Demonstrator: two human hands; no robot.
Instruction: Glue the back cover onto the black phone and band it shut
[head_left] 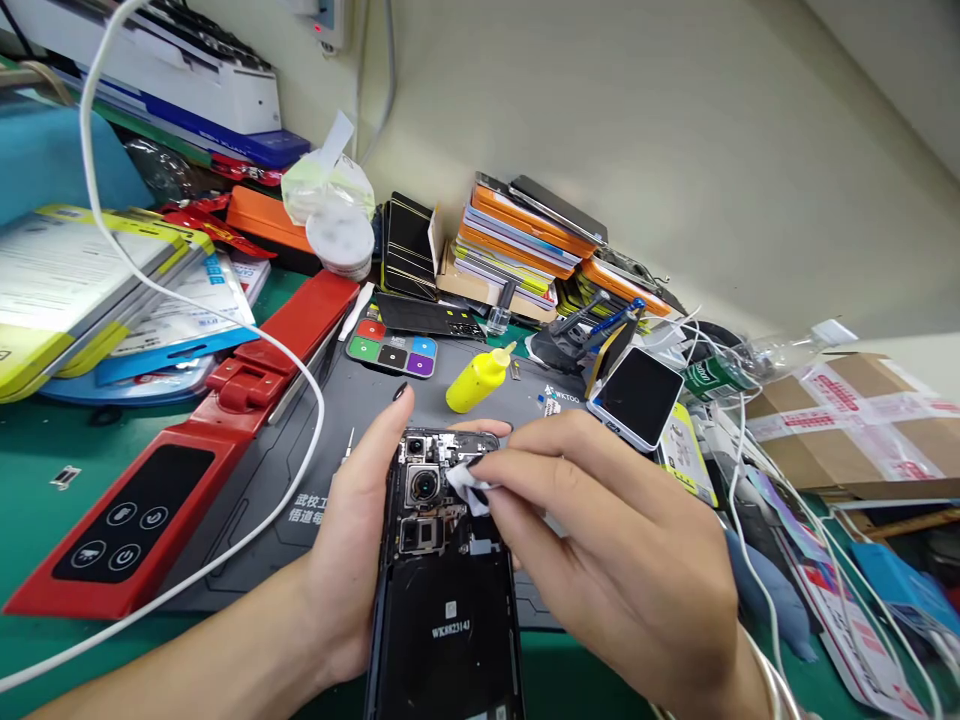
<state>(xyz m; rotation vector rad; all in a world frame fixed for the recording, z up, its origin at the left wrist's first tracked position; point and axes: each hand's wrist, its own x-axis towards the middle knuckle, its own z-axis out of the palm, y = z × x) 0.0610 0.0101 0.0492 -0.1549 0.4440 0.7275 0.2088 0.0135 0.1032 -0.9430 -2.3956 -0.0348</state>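
Note:
My left hand is closed around a smartphone with its back cover off, thumb along the left edge and fingertips showing behind the top. Bare camera modules sit in the phone's upper part, above a black battery area with white lettering. In my right hand, thumb and fingers pinch a small white wipe. That wipe touches the phone's inner parts just right of the large camera. Beyond the phone, a yellow squeeze bottle with a pale nozzle stands tilted in view on the grey work mat.
A red device with a touch panel lies at the left, crossed by a white cable. Stacked boxes stand against the wall. To the right are a small screen, a plastic bottle and a taped carton.

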